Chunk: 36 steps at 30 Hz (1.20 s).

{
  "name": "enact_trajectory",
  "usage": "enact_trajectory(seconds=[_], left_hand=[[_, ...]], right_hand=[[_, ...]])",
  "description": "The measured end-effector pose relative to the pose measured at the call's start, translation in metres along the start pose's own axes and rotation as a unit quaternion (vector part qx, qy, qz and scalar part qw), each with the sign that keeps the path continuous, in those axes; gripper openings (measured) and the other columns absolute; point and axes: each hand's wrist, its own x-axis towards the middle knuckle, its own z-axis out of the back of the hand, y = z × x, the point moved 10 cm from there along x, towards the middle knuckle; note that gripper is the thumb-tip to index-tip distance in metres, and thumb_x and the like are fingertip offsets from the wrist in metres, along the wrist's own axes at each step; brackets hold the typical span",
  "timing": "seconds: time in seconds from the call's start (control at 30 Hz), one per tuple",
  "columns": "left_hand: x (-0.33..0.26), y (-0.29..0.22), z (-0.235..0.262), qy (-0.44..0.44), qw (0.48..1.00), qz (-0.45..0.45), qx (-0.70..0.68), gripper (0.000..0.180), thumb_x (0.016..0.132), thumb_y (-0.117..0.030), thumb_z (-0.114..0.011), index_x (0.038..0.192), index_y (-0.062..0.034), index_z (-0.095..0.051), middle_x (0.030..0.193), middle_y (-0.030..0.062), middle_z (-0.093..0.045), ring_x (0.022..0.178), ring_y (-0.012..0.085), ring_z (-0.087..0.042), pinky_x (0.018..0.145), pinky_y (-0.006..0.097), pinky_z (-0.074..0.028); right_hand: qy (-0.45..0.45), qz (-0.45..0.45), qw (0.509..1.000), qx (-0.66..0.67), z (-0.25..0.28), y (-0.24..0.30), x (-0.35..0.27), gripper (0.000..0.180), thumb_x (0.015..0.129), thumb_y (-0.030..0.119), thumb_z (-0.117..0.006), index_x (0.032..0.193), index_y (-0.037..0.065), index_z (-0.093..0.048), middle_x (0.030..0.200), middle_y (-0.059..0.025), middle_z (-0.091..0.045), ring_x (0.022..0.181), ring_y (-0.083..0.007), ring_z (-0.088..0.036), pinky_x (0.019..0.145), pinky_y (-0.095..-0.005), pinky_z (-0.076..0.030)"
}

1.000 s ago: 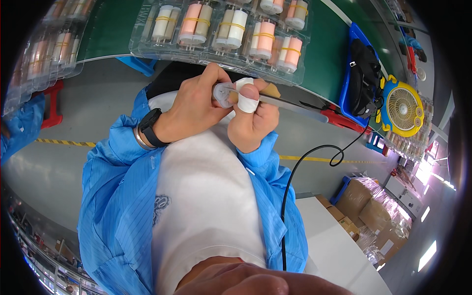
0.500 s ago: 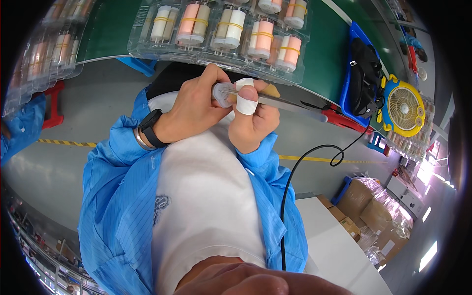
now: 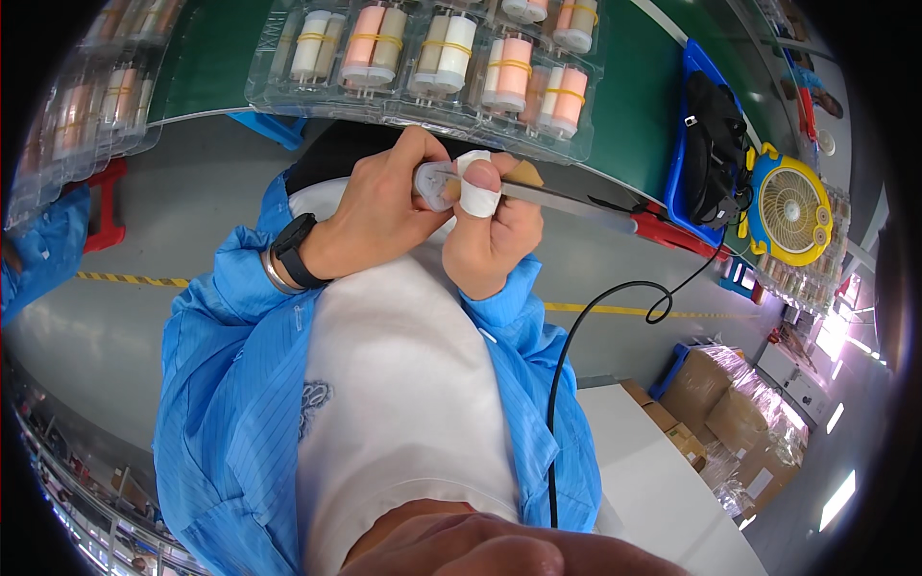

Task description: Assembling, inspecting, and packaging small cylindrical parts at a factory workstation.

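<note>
Grey factory floor with a yellow line (image 3: 615, 309) runs under a green bench (image 3: 634, 106) carrying a clear plastic tray of pink and white cylinders (image 3: 432, 58). Off right, a yellow-and-blue desk fan (image 3: 789, 206) and cardboard boxes (image 3: 711, 408). Both hands sit together below the tray: left hand (image 3: 370, 216) wraps a small whitish tube (image 3: 434, 180), right hand (image 3: 495, 235), thumb taped white, pinches it too.
</note>
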Motion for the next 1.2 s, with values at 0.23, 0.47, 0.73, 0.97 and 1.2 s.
enact_trajectory(seconds=[0.23, 0.47, 0.73, 0.97, 1.2], left_hand=[[0.001, 0.012, -0.007, 0.028, 0.997, 0.065, -0.042, 0.037, 0.071, -0.007, -0.074, 0.095, -0.0039, -0.046, 0.077, 0.0157, -0.062, 0.070, 0.0334, -0.064, 0.057, 0.035, -0.048], [0.001, 0.018, -0.010, 0.034, 0.995, 0.076, -0.061, 0.036, 0.071, -0.008, -0.074, 0.094, -0.0039, -0.046, 0.075, 0.0154, -0.061, 0.068, 0.0318, -0.064, 0.057, 0.034, -0.048], [-0.001, 0.005, 0.000, -0.007, 0.999, 0.024, -0.028, 0.039, 0.068, -0.007, -0.076, 0.095, -0.0043, -0.048, 0.083, 0.0129, -0.062, 0.071, 0.0299, -0.065, 0.058, 0.033, -0.051], [-0.001, -0.003, 0.003, -0.027, 0.999, -0.015, -0.009, 0.041, 0.067, -0.007, -0.078, 0.094, -0.0042, -0.048, 0.082, 0.0130, -0.062, 0.071, 0.0303, -0.065, 0.057, 0.033, -0.051], [-0.001, -0.006, 0.003, -0.028, 0.999, -0.024, -0.005, 0.041, 0.067, -0.006, -0.078, 0.095, -0.0039, -0.048, 0.081, 0.0127, -0.062, 0.072, 0.0307, -0.065, 0.057, 0.034, -0.051]], right_hand=[[-0.018, -0.024, 0.998, 0.059, 0.001, -0.007, -0.001, 0.013, 0.089, 0.011, -0.061, 0.091, -0.002, -0.059, 0.078, -0.0097, -0.063, 0.065, -0.0147, -0.057, 0.060, -0.0259, -0.046], [-0.030, -0.036, 0.998, 0.049, 0.001, -0.011, -0.001, 0.026, 0.094, 0.025, -0.056, 0.094, 0.000, -0.057, 0.071, -0.0033, -0.061, 0.062, -0.0064, -0.051, 0.054, -0.0196, -0.038], [-0.068, -0.044, 0.982, 0.169, 0.005, -0.004, -0.003, 0.027, 0.093, 0.026, -0.058, 0.095, 0.000, -0.056, 0.077, -0.0057, -0.060, 0.065, -0.0081, -0.051, 0.055, -0.0202, -0.039], [-0.029, -0.026, 0.995, 0.097, 0.001, 0.000, -0.002, 0.020, 0.091, 0.017, -0.060, 0.092, -0.002, -0.056, 0.076, -0.0074, -0.060, 0.064, -0.0108, -0.052, 0.057, -0.0227, -0.042], [-0.029, -0.016, 0.995, 0.095, 0.003, 0.001, -0.003, 0.013, 0.088, 0.009, -0.061, 0.090, -0.004, -0.057, 0.076, -0.0103, -0.060, 0.065, -0.0145, -0.054, 0.060, -0.0250, -0.045]])
